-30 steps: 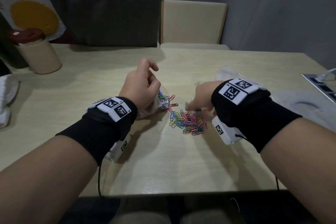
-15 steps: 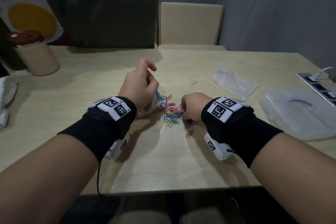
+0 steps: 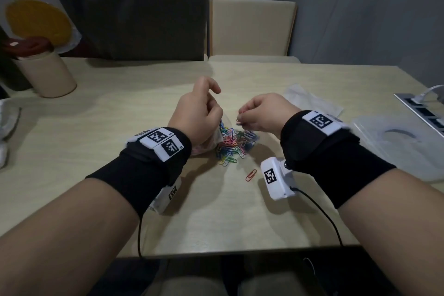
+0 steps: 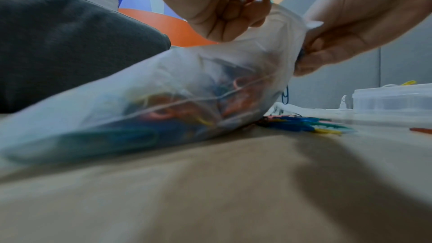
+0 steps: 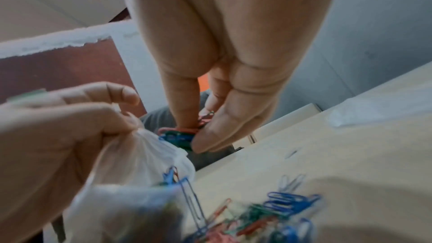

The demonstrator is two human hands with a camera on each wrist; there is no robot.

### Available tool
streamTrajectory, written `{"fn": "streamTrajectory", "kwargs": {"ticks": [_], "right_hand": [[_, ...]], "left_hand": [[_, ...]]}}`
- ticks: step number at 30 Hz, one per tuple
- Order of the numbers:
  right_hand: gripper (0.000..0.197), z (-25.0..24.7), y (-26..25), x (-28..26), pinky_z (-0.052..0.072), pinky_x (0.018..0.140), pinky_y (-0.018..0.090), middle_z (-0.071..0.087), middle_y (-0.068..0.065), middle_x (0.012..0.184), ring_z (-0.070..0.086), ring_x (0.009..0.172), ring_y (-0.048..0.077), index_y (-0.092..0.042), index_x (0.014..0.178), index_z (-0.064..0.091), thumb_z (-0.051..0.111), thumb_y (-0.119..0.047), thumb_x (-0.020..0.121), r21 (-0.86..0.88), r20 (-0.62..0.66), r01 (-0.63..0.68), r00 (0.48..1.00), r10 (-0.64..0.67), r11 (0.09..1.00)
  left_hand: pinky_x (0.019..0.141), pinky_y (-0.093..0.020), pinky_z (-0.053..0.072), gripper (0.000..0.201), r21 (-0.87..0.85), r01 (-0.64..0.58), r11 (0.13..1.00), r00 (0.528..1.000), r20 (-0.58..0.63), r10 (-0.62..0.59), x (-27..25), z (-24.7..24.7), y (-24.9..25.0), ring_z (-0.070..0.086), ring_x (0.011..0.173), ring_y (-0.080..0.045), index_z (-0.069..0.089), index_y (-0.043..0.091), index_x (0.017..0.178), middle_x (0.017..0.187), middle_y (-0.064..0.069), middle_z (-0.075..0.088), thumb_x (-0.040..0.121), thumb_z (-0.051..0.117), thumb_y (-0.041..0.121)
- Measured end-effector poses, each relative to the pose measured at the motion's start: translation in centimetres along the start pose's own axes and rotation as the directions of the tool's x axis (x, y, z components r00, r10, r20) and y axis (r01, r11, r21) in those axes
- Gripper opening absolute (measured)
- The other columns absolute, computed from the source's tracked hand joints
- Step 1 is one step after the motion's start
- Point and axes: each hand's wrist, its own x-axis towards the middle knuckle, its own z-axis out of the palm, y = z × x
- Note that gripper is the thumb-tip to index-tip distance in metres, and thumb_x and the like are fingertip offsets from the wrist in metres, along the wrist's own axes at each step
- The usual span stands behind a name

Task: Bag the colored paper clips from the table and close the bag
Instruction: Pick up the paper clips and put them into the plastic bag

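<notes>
A clear plastic bag (image 4: 163,88) partly filled with colored paper clips lies tilted on the table. My left hand (image 3: 197,115) pinches its upper rim and lifts the mouth. My right hand (image 3: 259,115) pinches a small bunch of clips (image 5: 180,134) right at the bag's mouth (image 5: 145,147). A pile of loose colored clips (image 3: 235,146) lies on the table between the hands. One orange clip (image 3: 251,174) lies apart, nearer to me. In the left wrist view the right hand (image 4: 350,30) touches the bag's rim.
A second clear bag (image 3: 312,101) lies flat behind the right hand. A clear plastic box (image 3: 403,142) sits at the right, a power strip (image 3: 422,110) beyond it. A beige cup with a brown lid (image 3: 45,72) stands far left. Two chairs stand behind the table (image 3: 120,108).
My right hand swept the clips leftward into a tighter pile, then lifted a pinch of them up to the bag's mouth. The left hand has kept its hold on the bag.
</notes>
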Motion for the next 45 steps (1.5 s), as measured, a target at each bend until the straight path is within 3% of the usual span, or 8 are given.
{"fn": "streamTrajectory", "kwargs": {"ticks": [3, 11, 18, 21, 28, 32, 38, 45], "right_hand": [[0.013, 0.6, -1.0, -0.5, 0.061, 0.077, 0.027, 0.064, 0.011, 0.080, 0.068, 0.077, 0.021, -0.005, 0.080, 0.062, 0.070, 0.004, 0.083, 0.173, 0.070, 0.044, 0.996, -0.057, 0.984], [0.024, 2.8, -2.6, -0.5, 0.056, 0.078, 0.036, 0.057, 0.015, 0.080, 0.060, 0.071, 0.024, -0.007, 0.081, 0.052, 0.040, 0.009, 0.094, -0.018, 0.114, 0.035, 0.993, -0.033, 0.999], [0.010, 3.3, -2.4, -0.6, 0.055, 0.079, 0.032, 0.066, -0.005, 0.077, 0.067, 0.086, 0.021, -0.024, 0.081, 0.071, 0.069, -0.014, 0.082, -0.502, 0.023, 0.147, 0.987, -0.157, 0.852], [0.016, 2.8, -2.2, -0.8, 0.047, 0.069, 0.028, 0.057, -0.010, 0.076, 0.058, 0.079, 0.016, -0.024, 0.090, 0.065, 0.075, -0.028, 0.078, -0.450, 0.005, 0.134, 0.989, -0.148, 0.883], [0.043, 3.2, -1.4, -0.5, 0.055, 0.087, 0.044, 0.058, 0.014, 0.088, 0.061, 0.085, 0.030, 0.001, 0.121, 0.053, 0.047, -0.035, 0.099, -0.150, 0.116, -0.097, 0.987, 0.115, 0.984], [0.019, 2.9, -1.5, -0.8, 0.050, 0.057, 0.031, 0.052, 0.010, 0.068, 0.057, 0.057, 0.023, -0.005, 0.105, 0.048, 0.044, -0.023, 0.102, 0.007, 0.148, -0.228, 0.963, 0.225, 0.974], [0.021, 2.0, -2.9, -0.5, 0.057, 0.057, 0.032, 0.057, 0.013, 0.069, 0.059, 0.059, 0.024, -0.002, 0.078, 0.053, 0.047, -0.002, 0.098, 0.014, 0.122, -0.170, 0.978, 0.167, 0.985], [0.021, 1.9, -2.9, -0.6, 0.055, 0.075, 0.034, 0.068, 0.008, 0.100, 0.063, 0.086, 0.022, -0.010, 0.113, 0.056, 0.043, -0.003, 0.098, -0.061, 0.147, -0.003, 0.989, 0.012, 0.998]], "left_hand": [[0.050, -0.013, 0.031, 0.031, 0.002, -0.006, 1.000, 1.000, 0.000, 0.006, 0.0, 0.0, 0.0, 0.049, 0.053, -0.002, 0.041, 0.025, 0.100, 0.061, 0.006, 0.055, 0.079, 0.051, 0.004], [0.050, -0.011, 0.032, 0.031, -0.015, -0.016, 1.000, 0.999, -0.047, 0.015, 0.0, -0.1, 0.0, 0.050, 0.053, 0.000, 0.042, 0.023, 0.098, 0.058, 0.007, 0.053, 0.078, 0.052, 0.001], [0.051, -0.013, 0.035, 0.031, -0.030, -0.016, 0.999, 0.999, -0.045, 0.014, -0.1, -0.2, 0.1, 0.051, 0.054, -0.002, 0.042, 0.023, 0.100, 0.061, 0.005, 0.056, 0.079, 0.051, 0.002], [0.052, -0.015, 0.037, 0.032, -0.032, -0.015, 0.999, 0.999, -0.041, 0.013, -0.1, -0.2, 0.1, 0.051, 0.055, -0.004, 0.041, 0.025, 0.100, 0.062, 0.005, 0.056, 0.079, 0.051, 0.003], [0.051, -0.011, 0.033, 0.032, -0.022, -0.028, 0.999, 0.998, -0.049, 0.027, 0.0, -0.1, -0.1, 0.049, 0.055, -0.002, 0.042, 0.023, 0.099, 0.061, 0.004, 0.055, 0.079, 0.051, 0.001], [0.053, -0.015, 0.035, 0.031, -0.023, -0.024, 0.999, 0.999, -0.050, 0.023, 0.0, -0.1, 0.0, 0.049, 0.055, -0.005, 0.042, 0.023, 0.099, 0.062, 0.002, 0.056, 0.079, 0.051, 0.001], [0.056, -0.023, 0.039, 0.030, -0.015, -0.011, 1.000, 0.999, -0.044, 0.011, 0.0, -0.1, 0.0, 0.051, 0.055, -0.008, 0.042, 0.022, 0.100, 0.061, 0.003, 0.055, 0.079, 0.050, 0.002], [0.052, -0.015, 0.036, 0.029, 0.003, -0.008, 1.000, 0.998, -0.058, 0.008, -0.1, -0.3, 0.3, 0.051, 0.056, -0.004, 0.042, 0.023, 0.101, 0.063, 0.003, 0.057, 0.081, 0.050, 0.003]]}}
